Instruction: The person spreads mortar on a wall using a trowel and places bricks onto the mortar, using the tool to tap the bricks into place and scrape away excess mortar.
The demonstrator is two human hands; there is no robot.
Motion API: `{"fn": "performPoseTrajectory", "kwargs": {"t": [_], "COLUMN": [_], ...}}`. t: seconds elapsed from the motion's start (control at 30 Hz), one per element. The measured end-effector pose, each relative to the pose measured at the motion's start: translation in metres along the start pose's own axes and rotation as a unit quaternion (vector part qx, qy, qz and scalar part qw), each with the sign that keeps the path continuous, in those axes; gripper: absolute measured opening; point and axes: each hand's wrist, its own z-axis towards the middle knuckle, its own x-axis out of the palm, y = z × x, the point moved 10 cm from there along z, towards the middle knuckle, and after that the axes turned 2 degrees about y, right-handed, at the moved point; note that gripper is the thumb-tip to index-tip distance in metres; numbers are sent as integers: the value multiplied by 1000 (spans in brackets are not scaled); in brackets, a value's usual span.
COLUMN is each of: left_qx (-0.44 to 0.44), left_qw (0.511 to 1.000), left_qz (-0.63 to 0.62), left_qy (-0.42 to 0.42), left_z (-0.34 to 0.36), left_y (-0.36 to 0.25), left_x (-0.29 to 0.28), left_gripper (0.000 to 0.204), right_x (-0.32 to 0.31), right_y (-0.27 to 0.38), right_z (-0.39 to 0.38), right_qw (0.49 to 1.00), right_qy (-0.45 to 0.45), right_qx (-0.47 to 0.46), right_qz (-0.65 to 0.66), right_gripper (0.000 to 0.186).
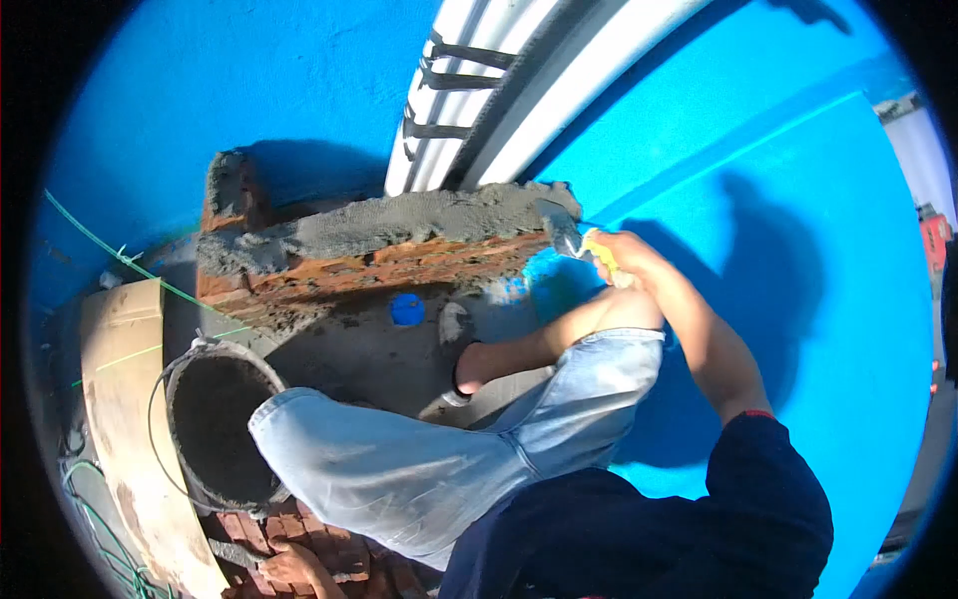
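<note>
My right hand is closed around the yellow handle of a trowel. Its metal blade touches the right end of a low brick wall, where grey mortar lies in a rough layer along the top. At the lower left, my left hand has its fingers bent over a brick in a pile of reddish bricks. A mortar-coated piece lies by its fingertips; whether they touch it is unclear. Close to that hand stands a bucket with dark grey contents and a wire handle.
White pipes with black straps rise behind the wall, against a blue-painted surface. A tan board lies left of the bucket. A green string runs across the left side. My bent legs span the middle.
</note>
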Motion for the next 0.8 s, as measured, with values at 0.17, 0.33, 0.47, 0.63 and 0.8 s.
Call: {"fn": "performPoseTrajectory", "kwargs": {"t": [0.17, 0.33, 0.47, 0.63, 0.8], "left_qx": [34, -17, -7, 25, 42], "left_qw": [997, 998, 999, 999, 992], "left_qz": [-36, -62, -32, -26, -34], "left_qy": [-58, 5, 20, -12, -116], "left_z": [-6, -1, -4, -7, -13], "left_y": [-4, 11, 6, -5, -5], "left_x": [-22, -7, -10, -30, -37], "left_gripper": [77, 78, 78, 81, 77], "right_x": [128, 305, 402, 428, 305], "right_y": [47, 56, 78, 104, 88], "right_z": [-24, -44, -91, -99, -67], "right_qw": [952, 900, 878, 916, 942], "right_qy": [201, 282, 331, 360, 312], "right_qx": [-69, 20, 42, -62, -100], "right_qz": [222, 332, 344, 167, 73], "right_gripper": [21, 32, 31, 29, 25]}}
